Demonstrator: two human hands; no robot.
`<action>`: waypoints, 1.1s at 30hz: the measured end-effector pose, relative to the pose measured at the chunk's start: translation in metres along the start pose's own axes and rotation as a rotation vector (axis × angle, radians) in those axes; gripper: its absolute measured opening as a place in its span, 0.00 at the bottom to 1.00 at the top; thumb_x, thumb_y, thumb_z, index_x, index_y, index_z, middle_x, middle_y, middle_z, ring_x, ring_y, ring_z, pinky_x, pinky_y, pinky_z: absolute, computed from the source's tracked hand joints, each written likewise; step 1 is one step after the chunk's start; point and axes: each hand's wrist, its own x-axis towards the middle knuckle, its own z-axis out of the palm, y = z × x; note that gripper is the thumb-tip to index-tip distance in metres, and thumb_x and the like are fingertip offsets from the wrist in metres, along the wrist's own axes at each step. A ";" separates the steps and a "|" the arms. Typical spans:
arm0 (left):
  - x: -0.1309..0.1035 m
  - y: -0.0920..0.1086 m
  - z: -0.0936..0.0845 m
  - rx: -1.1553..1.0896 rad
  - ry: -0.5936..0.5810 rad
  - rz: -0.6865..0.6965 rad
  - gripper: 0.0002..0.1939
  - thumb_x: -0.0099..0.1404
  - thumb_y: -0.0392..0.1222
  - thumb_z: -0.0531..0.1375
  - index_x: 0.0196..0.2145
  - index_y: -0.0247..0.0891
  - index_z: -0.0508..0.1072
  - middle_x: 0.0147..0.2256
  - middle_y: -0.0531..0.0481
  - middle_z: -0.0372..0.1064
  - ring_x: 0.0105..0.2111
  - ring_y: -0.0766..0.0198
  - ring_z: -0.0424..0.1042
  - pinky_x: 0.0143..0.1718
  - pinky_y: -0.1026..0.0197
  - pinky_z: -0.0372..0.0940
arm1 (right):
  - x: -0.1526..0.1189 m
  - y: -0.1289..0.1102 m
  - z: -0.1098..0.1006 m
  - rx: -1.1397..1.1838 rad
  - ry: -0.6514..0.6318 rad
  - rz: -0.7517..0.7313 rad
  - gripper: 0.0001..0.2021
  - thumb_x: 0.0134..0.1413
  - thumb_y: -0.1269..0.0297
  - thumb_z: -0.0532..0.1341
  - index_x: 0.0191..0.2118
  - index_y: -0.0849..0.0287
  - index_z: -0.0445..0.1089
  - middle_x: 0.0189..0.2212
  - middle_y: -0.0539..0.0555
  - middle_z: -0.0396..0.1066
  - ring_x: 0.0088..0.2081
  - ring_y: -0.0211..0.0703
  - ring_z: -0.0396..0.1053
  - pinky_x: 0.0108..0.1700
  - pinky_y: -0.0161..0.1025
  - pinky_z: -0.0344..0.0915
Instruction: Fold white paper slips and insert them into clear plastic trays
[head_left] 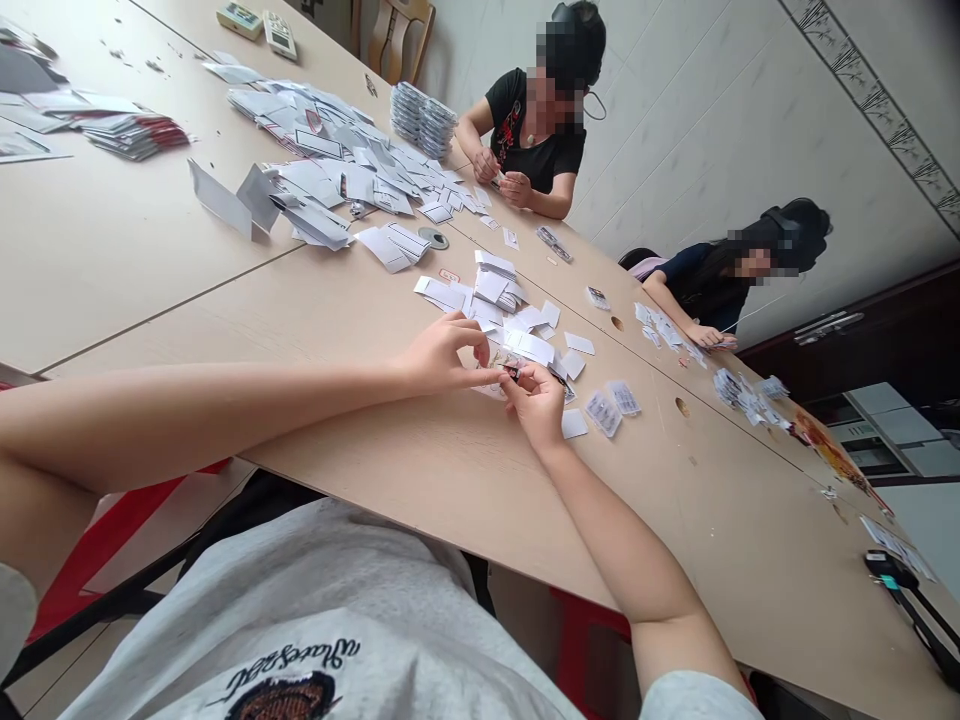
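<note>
My right hand [538, 402] pinches a small dark piece with a light marking [512, 373] between thumb and fingertips; its exact kind is too small to make out. My left hand [455, 356] is close on the left, its thumb stretched out to the dark piece and its index finger bent, with a gap between them. Nothing shows clearly between the left fingers. Just beyond both hands lies a loose pile of small white cards or paper packets [491, 285]. To the right of my right hand are two clear plastic cases with small compartments [603, 413].
A large heap of white paper packets [322, 150] spreads over the table's far left. Stacked clear cases [422, 120] stand by a person in black [536, 150] opposite. Another person [697, 290] sits farther right. A round metal disc [433, 238] lies near the heap.
</note>
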 end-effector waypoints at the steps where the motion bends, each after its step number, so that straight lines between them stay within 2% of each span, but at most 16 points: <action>1: 0.000 -0.001 0.000 0.010 -0.014 0.026 0.18 0.54 0.57 0.61 0.22 0.37 0.69 0.26 0.49 0.67 0.31 0.62 0.60 0.33 0.61 0.57 | 0.000 0.000 0.000 -0.003 0.003 0.005 0.18 0.40 0.52 0.66 0.25 0.60 0.61 0.26 0.49 0.65 0.18 0.31 0.60 0.14 0.30 0.59; 4: -0.001 -0.005 0.002 0.037 -0.058 0.101 0.19 0.52 0.57 0.62 0.21 0.38 0.70 0.25 0.48 0.66 0.30 0.62 0.59 0.32 0.61 0.57 | 0.000 -0.001 0.001 -0.033 0.014 0.025 0.19 0.39 0.50 0.66 0.25 0.60 0.60 0.28 0.51 0.67 0.19 0.32 0.62 0.14 0.30 0.59; 8: -0.002 -0.005 0.004 0.069 -0.082 0.118 0.18 0.59 0.53 0.57 0.22 0.37 0.70 0.24 0.47 0.66 0.28 0.63 0.59 0.32 0.60 0.57 | 0.001 -0.001 0.001 -0.080 0.035 0.005 0.21 0.38 0.48 0.66 0.24 0.60 0.60 0.30 0.52 0.68 0.21 0.33 0.64 0.17 0.31 0.63; 10: -0.002 -0.004 0.003 0.089 -0.081 0.110 0.17 0.62 0.51 0.55 0.23 0.37 0.71 0.24 0.48 0.66 0.28 0.64 0.60 0.32 0.60 0.57 | 0.001 -0.002 0.002 -0.090 0.034 -0.009 0.20 0.42 0.48 0.64 0.24 0.60 0.61 0.29 0.51 0.68 0.20 0.33 0.64 0.18 0.31 0.63; 14: -0.001 -0.004 -0.001 0.139 -0.066 0.056 0.14 0.62 0.47 0.54 0.24 0.37 0.72 0.24 0.49 0.65 0.27 0.64 0.61 0.35 0.59 0.56 | 0.000 -0.006 0.001 -0.072 0.025 -0.001 0.17 0.49 0.49 0.59 0.26 0.60 0.64 0.23 0.50 0.66 0.18 0.33 0.63 0.19 0.32 0.62; 22: -0.001 -0.004 -0.003 0.166 -0.069 -0.056 0.12 0.59 0.43 0.53 0.25 0.37 0.72 0.24 0.51 0.66 0.28 0.64 0.63 0.41 0.56 0.53 | 0.001 -0.003 0.000 -0.073 0.072 0.044 0.17 0.47 0.48 0.60 0.29 0.60 0.66 0.24 0.51 0.69 0.20 0.35 0.66 0.19 0.31 0.63; 28: 0.000 -0.005 -0.004 0.151 -0.069 -0.154 0.17 0.60 0.51 0.54 0.22 0.37 0.71 0.22 0.53 0.66 0.27 0.66 0.63 0.41 0.55 0.51 | 0.001 -0.002 0.001 -0.081 0.059 0.033 0.17 0.46 0.49 0.61 0.29 0.60 0.66 0.22 0.50 0.68 0.19 0.34 0.65 0.20 0.31 0.64; 30: 0.000 -0.006 -0.004 0.144 -0.060 -0.130 0.17 0.61 0.51 0.54 0.22 0.37 0.71 0.22 0.53 0.66 0.25 0.67 0.62 0.40 0.55 0.51 | 0.001 -0.002 0.001 -0.072 0.064 0.061 0.18 0.44 0.49 0.63 0.30 0.61 0.66 0.21 0.49 0.68 0.19 0.34 0.64 0.20 0.31 0.64; 33: 0.000 -0.005 -0.004 0.155 -0.042 -0.003 0.17 0.62 0.50 0.54 0.23 0.37 0.71 0.23 0.52 0.66 0.26 0.66 0.62 0.40 0.56 0.52 | 0.003 -0.002 0.001 -0.046 0.067 0.088 0.19 0.42 0.48 0.64 0.31 0.62 0.69 0.25 0.52 0.70 0.22 0.36 0.66 0.20 0.32 0.65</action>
